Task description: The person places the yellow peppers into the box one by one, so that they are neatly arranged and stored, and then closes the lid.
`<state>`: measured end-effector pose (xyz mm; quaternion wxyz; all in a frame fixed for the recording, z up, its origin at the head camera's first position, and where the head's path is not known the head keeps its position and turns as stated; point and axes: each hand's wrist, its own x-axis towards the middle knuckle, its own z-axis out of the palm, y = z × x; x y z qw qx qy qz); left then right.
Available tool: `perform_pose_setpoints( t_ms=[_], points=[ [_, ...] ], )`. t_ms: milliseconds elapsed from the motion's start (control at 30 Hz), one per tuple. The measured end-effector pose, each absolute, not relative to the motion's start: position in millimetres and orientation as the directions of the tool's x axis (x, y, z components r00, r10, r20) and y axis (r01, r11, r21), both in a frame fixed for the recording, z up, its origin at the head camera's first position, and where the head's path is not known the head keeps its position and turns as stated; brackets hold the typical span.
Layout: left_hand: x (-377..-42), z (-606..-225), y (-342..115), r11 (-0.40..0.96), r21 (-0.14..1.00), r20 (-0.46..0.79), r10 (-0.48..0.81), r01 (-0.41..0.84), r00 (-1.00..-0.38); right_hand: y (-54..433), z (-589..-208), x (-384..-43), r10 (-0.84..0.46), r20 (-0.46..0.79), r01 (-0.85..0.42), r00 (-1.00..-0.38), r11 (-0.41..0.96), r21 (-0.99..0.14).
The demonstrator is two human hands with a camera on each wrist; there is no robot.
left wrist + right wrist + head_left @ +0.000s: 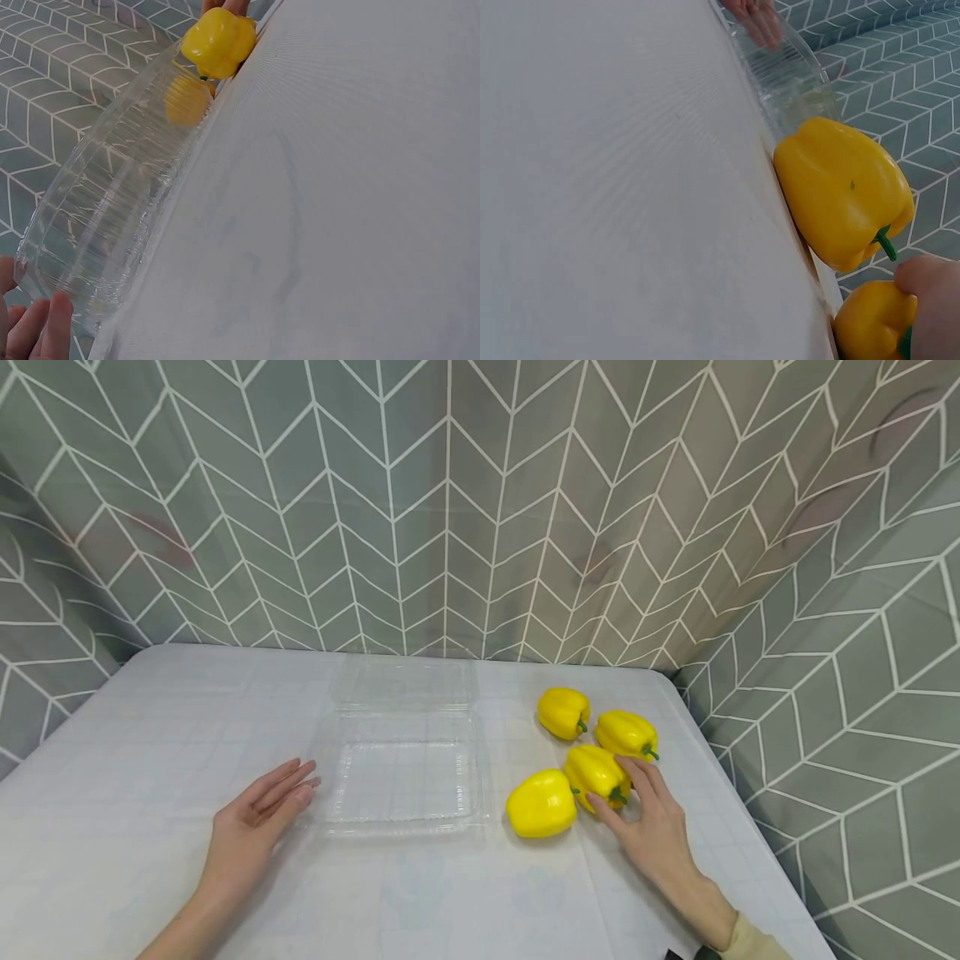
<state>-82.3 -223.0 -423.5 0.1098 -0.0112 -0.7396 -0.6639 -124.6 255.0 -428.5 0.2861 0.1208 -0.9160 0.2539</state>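
My right hand has its thumb and fingers around the stem end of a yellow bell pepper. Just left of that one lies another yellow bell pepper, which looms large in the right wrist view. Two more sit behind, a bell pepper and, to its right, another bell pepper. The clear plastic clamshell container lies with its lid folded back, left of the peppers. Beside the container's left edge, my left hand holds nothing, its fingers loosely extended toward it.
A white cloth covers the table. Behind it and at the sides hangs a grey curtain with white chevron lines. Near the front right edge of the view, a dark strap shows by the right sleeve.
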Motion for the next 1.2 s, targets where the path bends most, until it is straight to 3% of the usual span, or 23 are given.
perform_pose_setpoints(
  t_ms=[500,933,1200],
  points=[
    [-82.3,-424.3,-223.4,0.113,0.984,0.151,-0.119,0.137,-0.981,254.1,-432.5,-123.5,-0.018,0.589,-0.354,-0.808,0.814,-0.46],
    [-81.8,-424.7,-222.7,0.13,0.982,0.152,-0.132,0.135,-0.979,253.3,-432.5,-123.7,-0.004,0.668,-0.435,-0.744,0.761,-0.481],
    [-82.7,-424.4,-222.0,0.118,0.984,0.152,-0.134,0.136,-0.979,253.4,-430.8,-123.1,0.012,0.672,-0.445,-0.741,0.74,-0.504]
  ],
)
